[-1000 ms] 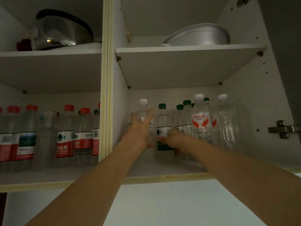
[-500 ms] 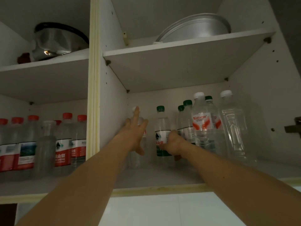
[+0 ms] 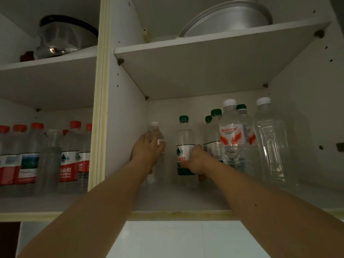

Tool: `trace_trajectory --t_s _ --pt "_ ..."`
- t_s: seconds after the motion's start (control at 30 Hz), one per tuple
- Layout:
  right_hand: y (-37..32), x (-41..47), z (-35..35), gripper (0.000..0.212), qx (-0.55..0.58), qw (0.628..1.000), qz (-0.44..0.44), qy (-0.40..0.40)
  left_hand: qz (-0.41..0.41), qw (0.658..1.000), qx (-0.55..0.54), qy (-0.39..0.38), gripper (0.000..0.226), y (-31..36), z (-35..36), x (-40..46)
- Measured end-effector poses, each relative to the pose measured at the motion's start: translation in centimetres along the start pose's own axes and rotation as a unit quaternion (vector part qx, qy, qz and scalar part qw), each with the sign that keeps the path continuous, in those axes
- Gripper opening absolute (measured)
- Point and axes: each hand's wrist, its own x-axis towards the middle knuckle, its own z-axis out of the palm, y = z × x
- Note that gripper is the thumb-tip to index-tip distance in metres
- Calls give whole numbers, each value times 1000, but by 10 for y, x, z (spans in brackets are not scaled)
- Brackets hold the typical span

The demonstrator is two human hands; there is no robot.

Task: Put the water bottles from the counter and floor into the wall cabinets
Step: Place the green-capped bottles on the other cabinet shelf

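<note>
Both my arms reach into the lower shelf of the right wall cabinet. My left hand wraps round a clear white-capped bottle standing against the cabinet's left wall. My right hand grips a green-capped bottle with a green and white label beside it; the bottle stands upright on the shelf. To the right stand several more bottles: green-capped ones, a white-capped one with a red and white label, and a tall clear one.
The left cabinet's lower shelf holds several red-capped bottles in a row. Upper shelves carry a steel pot with a dark lid on the left and a metal basin on the right. White tiled wall lies below.
My left hand's fingers were spread at the white-capped bottle and now wrap round it near the left wall. My right hand stays on the green-capped bottle. The view has tilted upward and rightward.
</note>
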Motion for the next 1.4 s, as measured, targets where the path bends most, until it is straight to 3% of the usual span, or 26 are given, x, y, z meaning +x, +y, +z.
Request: trace_trajectory --t_s 0.1,0.23,0.47,0.63,0.8,1.03,1.23,1.4 --pt "2 2 0 77 -3 1000 -2 1 -9 1000 17 0 126 3 4 3" --pt "3 2 -1 77 -5 1000 -5 2 -9 1000 5 -5 106 7 3 3" --pt "-3 -1 3 77 -38 999 -1 6 -24 991 -126 26 110 8 4 -8" --pt "-15 4 1 76 -53 997 31 -45 -90 996 1 -15 122 12 0 -7" --pt "-20 16 -9 58 -67 993 32 -90 -114 985 110 -65 126 15 7 2" --pt "-15 34 6 52 -49 993 7 -110 -121 981 136 -64 122 14 9 3" --pt "-11 53 27 48 -89 991 -63 -76 -123 979 147 -70 118 17 9 5" --pt "-9 56 33 46 -90 992 -71 -46 -123 983 125 -63 121 16 10 5"
